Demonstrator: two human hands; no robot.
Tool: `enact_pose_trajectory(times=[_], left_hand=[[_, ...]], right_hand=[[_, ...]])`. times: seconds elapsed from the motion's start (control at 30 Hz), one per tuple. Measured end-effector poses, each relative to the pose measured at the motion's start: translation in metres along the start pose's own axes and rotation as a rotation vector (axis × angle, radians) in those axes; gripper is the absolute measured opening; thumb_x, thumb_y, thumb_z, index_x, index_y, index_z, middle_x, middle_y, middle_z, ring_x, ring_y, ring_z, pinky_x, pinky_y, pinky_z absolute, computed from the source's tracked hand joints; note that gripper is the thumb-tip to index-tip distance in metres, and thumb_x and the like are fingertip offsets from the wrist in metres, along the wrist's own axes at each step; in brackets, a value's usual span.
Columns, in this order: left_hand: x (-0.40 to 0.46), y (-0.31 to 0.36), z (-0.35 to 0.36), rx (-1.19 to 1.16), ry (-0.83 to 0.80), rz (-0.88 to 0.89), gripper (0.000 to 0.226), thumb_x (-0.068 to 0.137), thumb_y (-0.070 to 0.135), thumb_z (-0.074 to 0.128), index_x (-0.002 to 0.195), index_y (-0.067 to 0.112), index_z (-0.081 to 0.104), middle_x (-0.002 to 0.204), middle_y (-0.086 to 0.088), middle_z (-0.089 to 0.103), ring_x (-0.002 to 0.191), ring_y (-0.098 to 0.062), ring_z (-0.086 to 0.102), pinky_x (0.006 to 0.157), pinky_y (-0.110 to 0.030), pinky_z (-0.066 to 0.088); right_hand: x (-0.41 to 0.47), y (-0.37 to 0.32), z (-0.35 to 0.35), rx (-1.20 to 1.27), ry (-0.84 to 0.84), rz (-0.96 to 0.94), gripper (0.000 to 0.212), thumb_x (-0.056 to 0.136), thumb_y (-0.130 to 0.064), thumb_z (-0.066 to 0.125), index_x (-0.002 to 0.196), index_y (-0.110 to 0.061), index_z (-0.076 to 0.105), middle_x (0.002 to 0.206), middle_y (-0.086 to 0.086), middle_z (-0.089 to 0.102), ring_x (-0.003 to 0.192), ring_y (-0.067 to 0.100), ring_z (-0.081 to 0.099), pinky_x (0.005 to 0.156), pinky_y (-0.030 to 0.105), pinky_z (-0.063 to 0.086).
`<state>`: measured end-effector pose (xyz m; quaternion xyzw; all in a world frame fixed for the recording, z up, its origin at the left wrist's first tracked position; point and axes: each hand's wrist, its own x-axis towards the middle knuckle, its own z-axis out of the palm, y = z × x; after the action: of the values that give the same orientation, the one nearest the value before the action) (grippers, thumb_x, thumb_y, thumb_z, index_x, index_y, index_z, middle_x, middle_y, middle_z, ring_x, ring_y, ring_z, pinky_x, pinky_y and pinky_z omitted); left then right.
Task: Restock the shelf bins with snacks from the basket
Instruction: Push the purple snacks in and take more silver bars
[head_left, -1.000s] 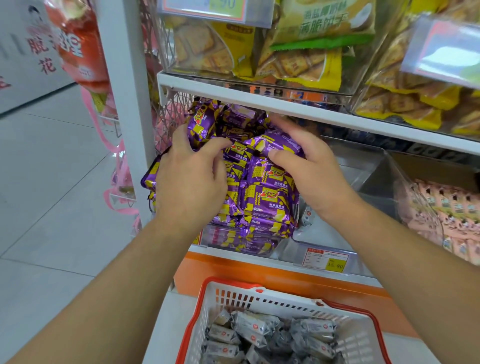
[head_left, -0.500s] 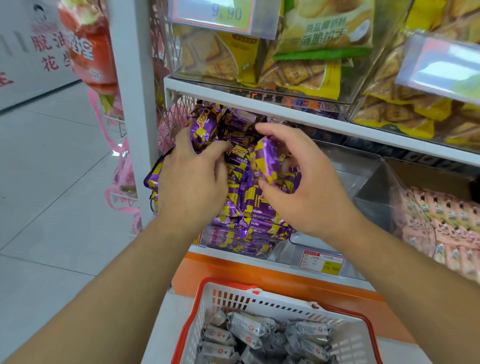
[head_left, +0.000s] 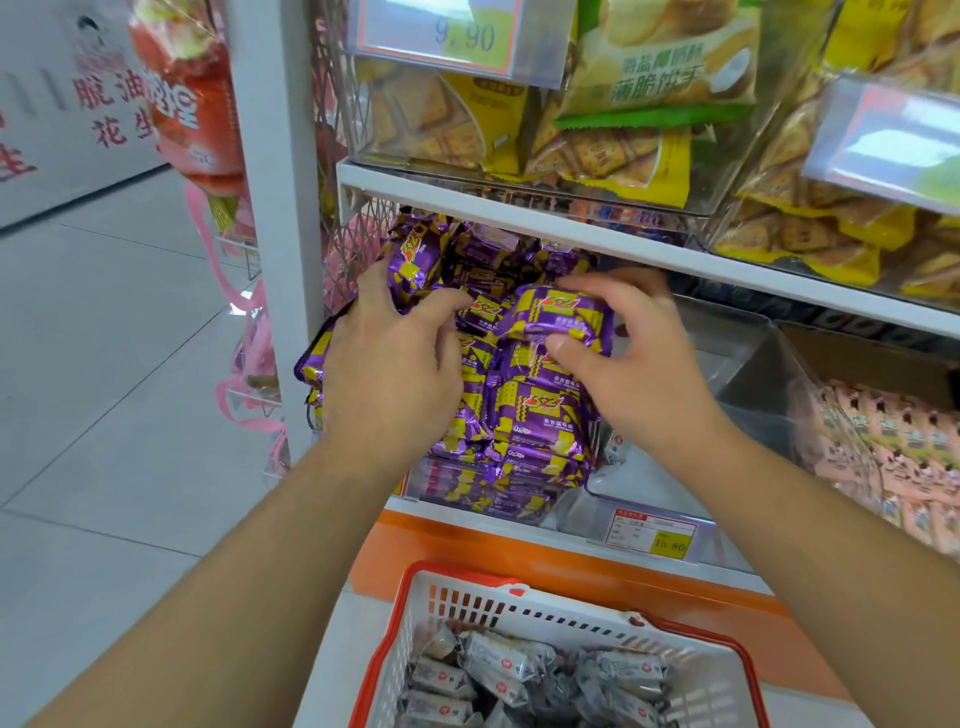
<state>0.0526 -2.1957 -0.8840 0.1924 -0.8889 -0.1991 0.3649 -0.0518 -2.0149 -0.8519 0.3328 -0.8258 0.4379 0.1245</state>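
Right hand (head_left: 631, 358) pinching purple packet (head_left: 558, 318) over heaped bin; left hand (head_left: 389, 364) lying flat, fingers relaxed, pressing pile (head_left: 530, 415).

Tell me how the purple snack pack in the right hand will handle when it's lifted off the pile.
The purple pack looks light: the right hand pinches it by fingers and thumb alone. Its glossy foil is probably slippery. The puffed wrapper likely gives under pressure, so a hard squeeze might crush what's inside.

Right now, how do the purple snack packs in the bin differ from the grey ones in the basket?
The purple packs are shiny with yellow patterns, heaped in a clear bin, both hands on them. The grey packs are dull silver, lying untouched in the white basket below. Both are small wrapped snacks.
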Motion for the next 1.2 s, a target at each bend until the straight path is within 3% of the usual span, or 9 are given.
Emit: enact_pose_trajectory(times=[0.1,0.2,0.37,0.57,0.67,0.77,0.9,1.07,1.2], left_hand=[[0.0,0.0,0.0,0.001,-0.002,0.003,0.032,0.1,0.028,0.054,0.125,0.042,0.067,0.126,-0.017,0.05,0.093,-0.04,0.057,0.08,-0.048,0.049],[0.001,-0.001,0.001,0.002,-0.005,0.001,0.032,0.099,0.027,0.054,0.125,0.042,0.067,0.126,-0.018,0.05,0.092,-0.041,0.058,0.079,-0.048,0.05],[0.001,-0.002,0.002,0.014,-0.002,0.007,0.033,0.1,0.029,0.052,0.125,0.045,0.066,0.125,-0.013,0.049,0.088,-0.038,0.056,0.076,-0.044,0.048],[0.002,-0.003,0.003,0.024,0.003,0.01,0.033,0.101,0.031,0.05,0.125,0.047,0.064,0.125,-0.011,0.048,0.088,-0.038,0.057,0.076,-0.046,0.051],[0.002,-0.004,0.003,0.018,0.0,0.01,0.033,0.101,0.032,0.049,0.126,0.047,0.063,0.126,-0.012,0.048,0.087,-0.04,0.057,0.075,-0.047,0.051],[0.002,-0.006,0.003,-0.016,-0.014,0.015,0.033,0.1,0.032,0.05,0.126,0.047,0.063,0.133,-0.013,0.047,0.093,-0.042,0.059,0.079,-0.049,0.053],[0.004,-0.012,0.002,-0.092,-0.015,0.121,0.033,0.099,0.025,0.054,0.123,0.039,0.071,0.155,-0.007,0.039,0.122,-0.036,0.057,0.094,-0.052,0.051],[0.008,-0.02,0.002,-0.129,-0.036,0.319,0.038,0.093,0.007,0.06,0.116,0.031,0.079,0.157,-0.003,0.043,0.139,-0.033,0.045,0.105,-0.055,0.042],[0.009,-0.021,0.001,-0.101,-0.063,0.387,0.041,0.088,0.008,0.057,0.111,0.032,0.081,0.159,-0.003,0.042,0.139,-0.038,0.042,0.104,-0.058,0.041]], right_hand=[[0.021,0.014,0.005,-0.032,0.05,0.123,0.042,0.085,-0.024,0.082,0.126,-0.024,0.071,0.112,-0.016,0.055,0.103,0.002,0.058,0.101,0.025,0.048],[0.042,0.022,0.011,-0.036,0.098,0.196,0.048,0.08,-0.04,0.078,0.125,-0.025,0.071,0.12,-0.003,0.069,0.112,0.018,0.065,0.103,0.037,0.051],[0.066,0.033,0.022,-0.004,0.046,0.337,0.033,0.087,-0.032,0.082,0.116,-0.021,0.071,0.113,0.002,0.074,0.104,0.024,0.07,0.096,0.041,0.056],[0.064,0.033,0.023,-0.069,0.046,0.322,0.02,0.086,-0.023,0.081,0.102,-0.027,0.069,0.103,-0.006,0.067,0.095,0.017,0.064,0.076,0.025,0.046],[0.058,0.027,0.018,-0.05,0.043,0.329,0.022,0.085,-0.022,0.079,0.106,-0.027,0.071,0.106,-0.006,0.068,0.1,0.018,0.066,0.086,0.031,0.054],[0.049,0.017,0.015,-0.127,0.022,0.239,0.033,0.088,-0.027,0.073,0.121,-0.025,0.067,0.122,0.003,0.068,0.116,0.025,0.062,0.098,0.033,0.05],[0.039,-0.007,0.022,-0.175,-0.183,0.019,0.057,0.089,-0.036,0.062,0.145,-0.028,0.052,0.145,-0.001,0.059,0.135,0.024,0.051,0.114,0.039,0.041],[0.036,-0.028,0.029,0.182,-0.329,-0.019,0.064,0.084,-0.026,0.071,0.145,-0.026,0.053,0.14,-0.013,0.06,0.131,0.0,0.053,0.114,0.02,0.038],[0.036,-0.026,0.031,0.224,-0.322,-0.033,0.065,0.083,-0.031,0.077,0.144,-0.021,0.058,0.139,-0.01,0.064,0.129,0.002,0.057,0.115,0.028,0.042]])
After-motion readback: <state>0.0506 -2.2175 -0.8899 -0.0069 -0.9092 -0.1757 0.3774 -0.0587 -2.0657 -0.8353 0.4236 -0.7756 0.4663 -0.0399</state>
